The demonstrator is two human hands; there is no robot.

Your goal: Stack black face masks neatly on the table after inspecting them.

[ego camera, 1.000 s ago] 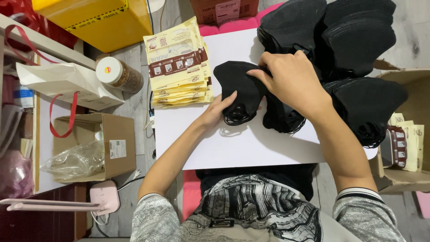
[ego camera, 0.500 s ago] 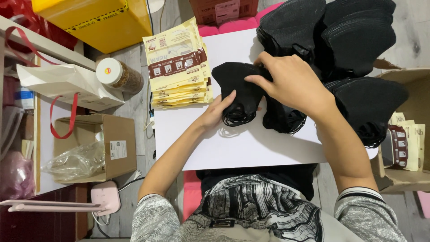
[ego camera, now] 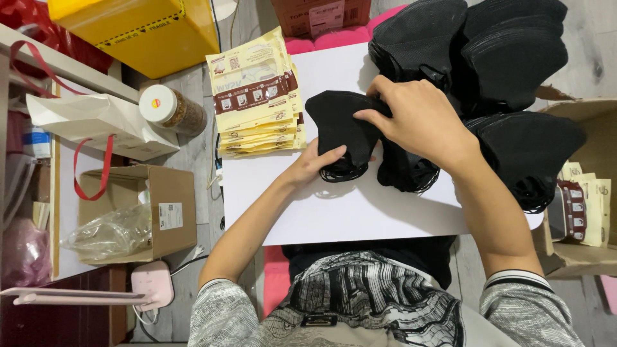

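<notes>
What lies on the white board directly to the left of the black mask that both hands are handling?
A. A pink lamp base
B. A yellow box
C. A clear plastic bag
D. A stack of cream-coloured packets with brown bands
D: the stack of cream packets sits on the white board just left of the black mask held by the left hand and right hand.

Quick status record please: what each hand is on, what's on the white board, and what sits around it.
left hand: on lower edge of folded black mask
right hand: fingers on top of same mask
surface: white board over lap
behind hands: stacks of black masks
left on board: pile of cream packets
floor, left: jar, open cardboard box, white bag
right: box with more packets
</notes>
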